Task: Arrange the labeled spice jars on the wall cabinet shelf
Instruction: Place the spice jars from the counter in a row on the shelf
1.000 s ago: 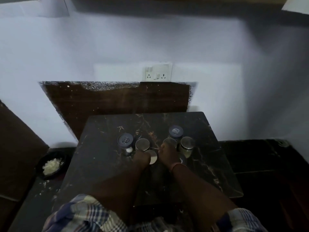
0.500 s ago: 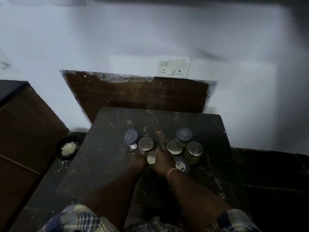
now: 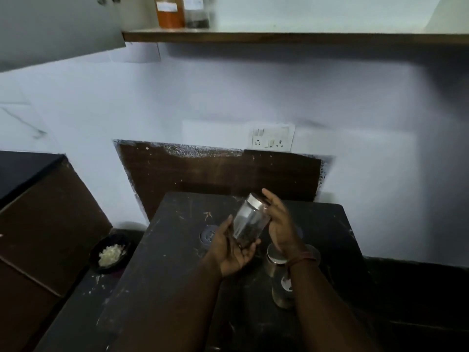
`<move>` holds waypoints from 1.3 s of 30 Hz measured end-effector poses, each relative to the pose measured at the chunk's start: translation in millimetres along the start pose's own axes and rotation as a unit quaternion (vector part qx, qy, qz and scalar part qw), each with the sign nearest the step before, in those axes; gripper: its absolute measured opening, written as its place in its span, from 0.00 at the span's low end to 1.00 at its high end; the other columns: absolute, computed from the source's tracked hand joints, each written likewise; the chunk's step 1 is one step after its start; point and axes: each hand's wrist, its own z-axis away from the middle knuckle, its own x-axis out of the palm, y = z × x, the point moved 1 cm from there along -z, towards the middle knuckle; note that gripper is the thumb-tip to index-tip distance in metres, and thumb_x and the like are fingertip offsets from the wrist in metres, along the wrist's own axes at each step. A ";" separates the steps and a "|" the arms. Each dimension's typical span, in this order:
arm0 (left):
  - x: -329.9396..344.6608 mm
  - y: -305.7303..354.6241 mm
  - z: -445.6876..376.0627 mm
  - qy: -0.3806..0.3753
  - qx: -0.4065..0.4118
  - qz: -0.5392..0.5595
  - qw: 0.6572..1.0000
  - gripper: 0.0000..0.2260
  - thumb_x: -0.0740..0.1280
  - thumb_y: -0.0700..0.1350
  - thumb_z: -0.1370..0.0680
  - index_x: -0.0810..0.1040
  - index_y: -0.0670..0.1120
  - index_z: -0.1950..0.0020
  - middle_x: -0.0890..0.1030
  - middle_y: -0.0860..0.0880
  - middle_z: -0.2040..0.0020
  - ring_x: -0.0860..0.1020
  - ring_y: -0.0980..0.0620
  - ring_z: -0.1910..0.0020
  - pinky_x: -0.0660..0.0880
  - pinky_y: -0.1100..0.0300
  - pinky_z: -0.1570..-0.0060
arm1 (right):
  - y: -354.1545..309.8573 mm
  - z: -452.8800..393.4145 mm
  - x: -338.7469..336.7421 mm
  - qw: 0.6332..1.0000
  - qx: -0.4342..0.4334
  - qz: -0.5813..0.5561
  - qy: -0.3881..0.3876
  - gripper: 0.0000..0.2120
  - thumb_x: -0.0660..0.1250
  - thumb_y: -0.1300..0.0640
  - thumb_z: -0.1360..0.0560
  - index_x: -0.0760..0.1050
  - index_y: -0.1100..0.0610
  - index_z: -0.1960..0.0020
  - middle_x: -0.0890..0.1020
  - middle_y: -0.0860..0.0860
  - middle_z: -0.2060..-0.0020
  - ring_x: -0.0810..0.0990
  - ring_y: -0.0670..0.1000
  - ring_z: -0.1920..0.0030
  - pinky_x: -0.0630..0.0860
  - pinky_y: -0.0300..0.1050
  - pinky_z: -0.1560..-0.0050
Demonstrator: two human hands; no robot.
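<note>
A clear glass spice jar (image 3: 250,221) with a silver lid and dark contents is tilted in the air above the dark marble table (image 3: 165,262). My left hand (image 3: 232,246) cups its base and my right hand (image 3: 280,224) presses its side near the lid. More jars stand on the table: a blue-lidded one (image 3: 208,235) behind my left hand, a silver-lidded one (image 3: 275,256) under my right wrist, and a labelled one (image 3: 283,290) partly hidden by my forearm. On the wall cabinet shelf (image 3: 279,36) stand an orange-filled labelled jar (image 3: 170,11) and a dark-filled jar (image 3: 198,11).
An open grey cabinet door (image 3: 58,29) hangs at top left. A switch and socket plate (image 3: 272,138) sits on the white wall above a brown panel (image 3: 218,174). A black bowl of white chopped food (image 3: 110,254) rests on the lower counter, left of the table.
Both hands lifted one silver-lidded jar off the table and tilted it. The view has swung upward, bringing the cabinet shelf and its two jars into sight.
</note>
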 end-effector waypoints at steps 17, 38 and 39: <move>70.2 88.9 51.3 -0.035 0.370 -0.120 0.921 0.18 0.72 0.44 0.27 0.75 0.41 0.40 0.83 0.43 0.53 0.83 0.47 0.57 0.80 0.55 0.61 | -63.2 25.3 99.4 0.995 -0.096 -0.016 0.027 0.15 0.65 0.64 0.19 0.75 0.59 0.32 0.84 0.60 0.40 0.85 0.54 0.44 0.80 0.51 0.41; 119.3 166.0 118.7 -0.025 0.406 -0.327 0.853 0.14 0.70 0.42 0.20 0.81 0.45 0.35 0.87 0.45 0.43 0.85 0.45 0.42 0.79 0.44 0.37 | -120.5 36.1 156.3 0.979 -0.174 0.104 0.036 0.15 0.62 0.53 0.16 0.77 0.52 0.31 0.86 0.50 0.42 0.84 0.51 0.39 0.80 0.50 0.37; 122.4 168.1 120.7 -0.027 0.411 -0.322 0.853 0.14 0.70 0.42 0.20 0.81 0.45 0.35 0.87 0.45 0.44 0.85 0.46 0.43 0.80 0.44 0.37 | -124.3 36.9 159.6 0.977 -0.177 0.115 0.032 0.15 0.62 0.53 0.16 0.76 0.51 0.30 0.86 0.49 0.41 0.84 0.50 0.39 0.80 0.48 0.37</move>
